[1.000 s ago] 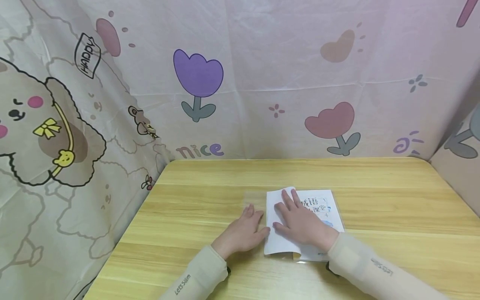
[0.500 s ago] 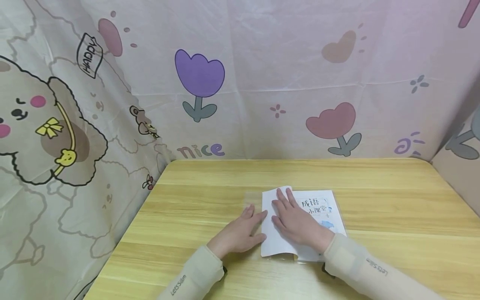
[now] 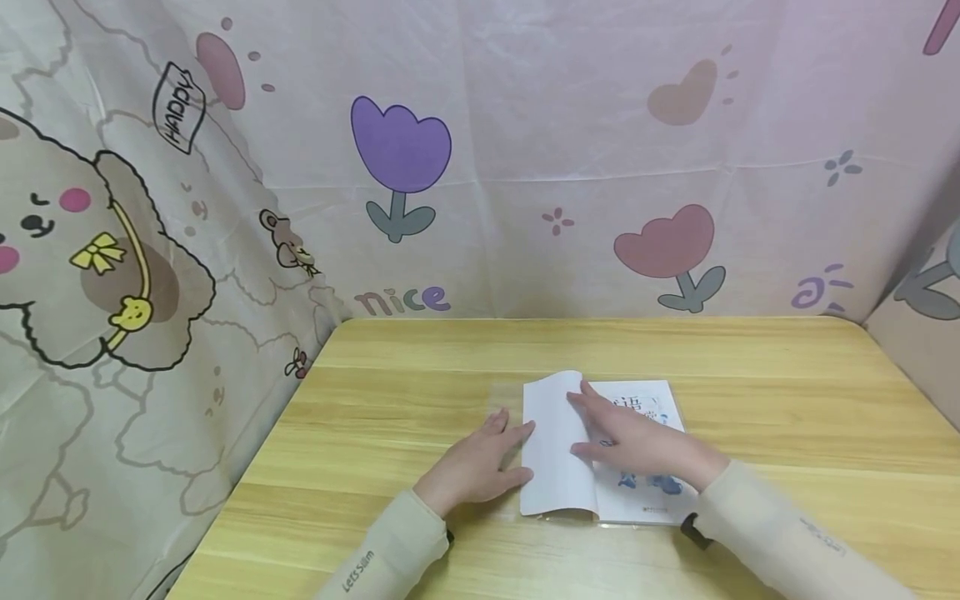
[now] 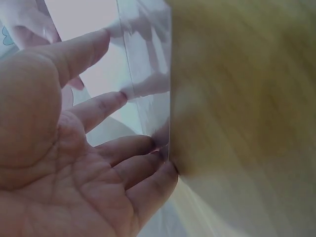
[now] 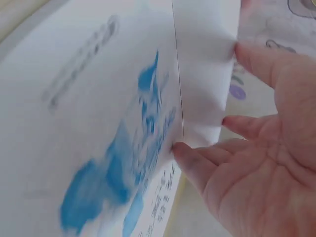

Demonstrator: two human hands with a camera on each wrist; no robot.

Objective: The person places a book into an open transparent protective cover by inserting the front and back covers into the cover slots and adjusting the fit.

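A book (image 3: 643,505) lies on the table, its title page with dark characters and blue pictures facing up. A blank white leaf (image 3: 551,450) is turned over to the left, slightly curved. Clear plastic film (image 4: 148,54) sticks out past that leaf's left side. My left hand (image 3: 475,465) rests with spread, straight fingers on the film and at the leaf's edge. My right hand (image 3: 637,435) lies over the title page, fingertips at the fold between page and leaf. In the right wrist view its fingers are extended and pinch nothing; the blue picture (image 5: 111,180) is beside them.
The wood-grain table (image 3: 390,392) extends around the book on every side. A printed cloth (image 3: 517,100) with flowers hangs behind it, and another cloth side (image 3: 247,350) runs along the left. Pale sleeves cover both forearms.
My right hand has slid from the blank leaf rightward to the fold, uncovering more of the leaf and the lower title page. The leaf shifted slightly left earlier; my left hand has barely moved.
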